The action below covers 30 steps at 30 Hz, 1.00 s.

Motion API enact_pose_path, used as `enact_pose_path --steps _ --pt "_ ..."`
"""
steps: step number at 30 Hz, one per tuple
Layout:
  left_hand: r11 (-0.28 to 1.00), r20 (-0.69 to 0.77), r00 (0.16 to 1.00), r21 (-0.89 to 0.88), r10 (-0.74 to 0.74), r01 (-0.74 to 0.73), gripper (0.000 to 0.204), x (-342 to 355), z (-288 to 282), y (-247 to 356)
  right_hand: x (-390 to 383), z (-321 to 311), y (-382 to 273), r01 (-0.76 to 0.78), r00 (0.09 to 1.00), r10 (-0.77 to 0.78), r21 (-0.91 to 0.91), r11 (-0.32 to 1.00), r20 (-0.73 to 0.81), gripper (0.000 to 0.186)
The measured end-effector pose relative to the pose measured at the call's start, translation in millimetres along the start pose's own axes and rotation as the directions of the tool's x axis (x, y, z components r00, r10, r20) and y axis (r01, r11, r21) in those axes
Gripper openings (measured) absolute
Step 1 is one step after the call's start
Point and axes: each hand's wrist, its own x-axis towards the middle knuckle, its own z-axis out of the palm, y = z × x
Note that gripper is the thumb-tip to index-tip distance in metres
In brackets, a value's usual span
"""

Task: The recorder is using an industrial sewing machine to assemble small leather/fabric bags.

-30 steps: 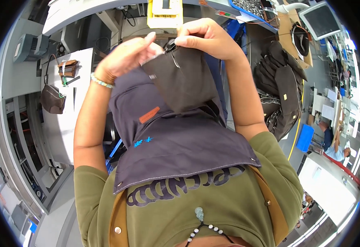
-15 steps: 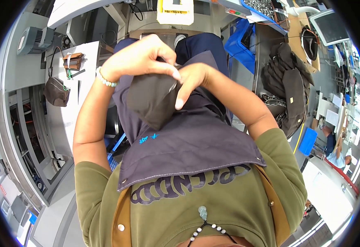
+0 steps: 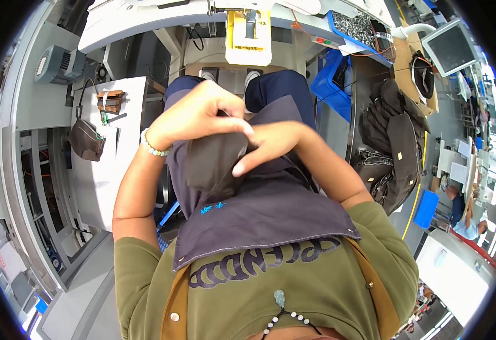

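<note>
A dark brown fabric pouch [image 3: 211,167] is held above my lap, in front of the dark apron [image 3: 259,218]. My left hand [image 3: 202,116], a beaded bracelet at its wrist, grips the pouch along its upper edge with curled fingers and thumb. From the other side my right hand [image 3: 276,144] holds the pouch's right edge, its thumb pointing down along the cloth. The right fingers are mostly hidden behind the thumb and fabric. Both hands meet at the pouch's upper right corner, where a thin pale line shows.
On the left table [image 3: 92,192] lie a similar brown pouch [image 3: 86,139] with a strap and a bundle of brown strips [image 3: 110,102]. Ahead is a workbench with a yellow block [image 3: 248,39]. Rightward are a blue bin [image 3: 333,85], piled brown bags [image 3: 398,153] and a monitor [image 3: 450,46].
The whole view has tilted, so the surroundings sit lower and more of the workbench shows. Both hands still hold the pouch; the right thumb has shifted slightly across it.
</note>
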Motion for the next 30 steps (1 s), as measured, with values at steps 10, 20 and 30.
enact_pose_path --steps 10,20,30 --pt "0.949 -0.13 0.956 -0.214 -0.263 0.232 0.017 10.2 -39.5 -36.8 -71.2 -77.3 -52.9 -0.005 0.768 -0.124 -0.2 0.98 -0.628 0.024" --pt "0.944 -0.247 0.938 -0.283 -0.242 0.169 0.017 19.2 -40.0 -34.0 -68.5 -91.3 -42.0 -0.028 0.699 -0.117 -0.19 0.981 -0.705 0.024" --pt "0.962 -0.278 0.925 -0.165 -0.258 0.218 0.022 22.6 -44.4 -32.3 -54.3 -90.0 -23.6 0.237 0.597 -0.187 -0.051 0.97 -0.78 0.019"
